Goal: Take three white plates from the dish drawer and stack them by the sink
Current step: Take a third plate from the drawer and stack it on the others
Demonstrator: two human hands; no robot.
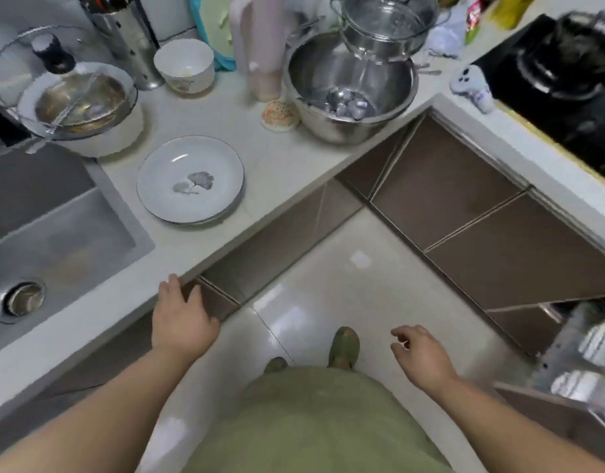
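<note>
white plates (190, 179) stacked beside the sink (60, 233); both hands empty.

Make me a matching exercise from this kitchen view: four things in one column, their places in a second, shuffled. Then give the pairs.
Things:
1. white plates
2. left hand
3. steel mixing bowl
4. dish drawer

Places:
A. pulled open at lower right
B. on the counter beside the sink
C. at the counter's front edge
D. on the counter at the back, by the stove

Pairs: 1-B, 2-C, 3-D, 4-A
</note>
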